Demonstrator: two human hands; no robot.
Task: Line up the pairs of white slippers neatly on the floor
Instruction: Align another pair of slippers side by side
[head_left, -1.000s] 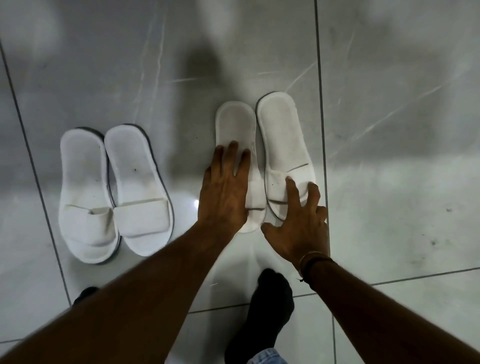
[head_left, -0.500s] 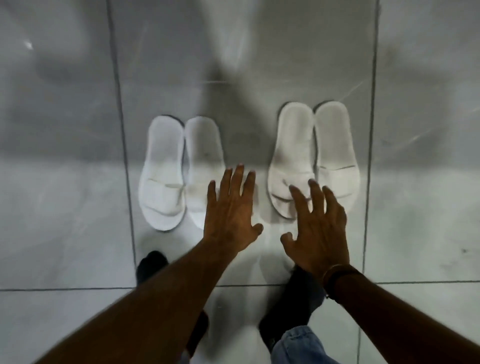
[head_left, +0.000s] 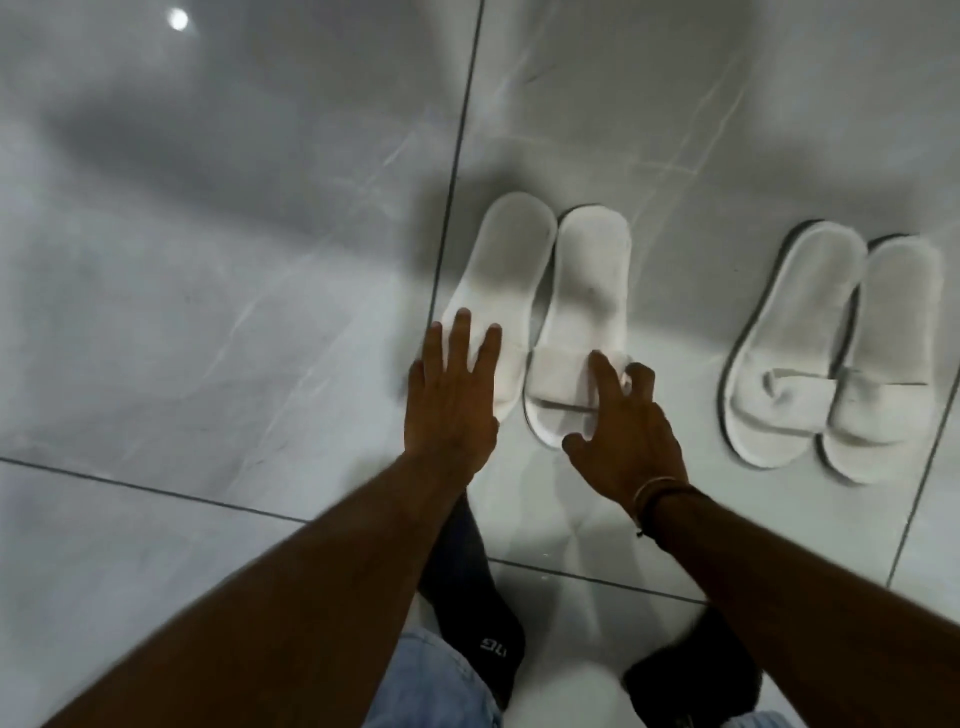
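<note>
Two pairs of white open-toe slippers lie on the grey tiled floor, toes toward me. The left pair sits just right of a dark grout line, its two slippers side by side and touching. My left hand lies flat, fingers spread, over the strap end of that pair's left slipper. My right hand, with bands at the wrist, rests its fingers on the strap of the pair's right slipper. The right pair lies apart, untouched.
Glossy grey marble-look tiles with dark grout lines cover the floor. My feet in black socks stand just below the hands, with blue jeans hems at the bottom edge. A ceiling light reflects at top left.
Both hands left the right pair and moved over to the left pair; the view swung left, so both pairs now sit further right in frame.
</note>
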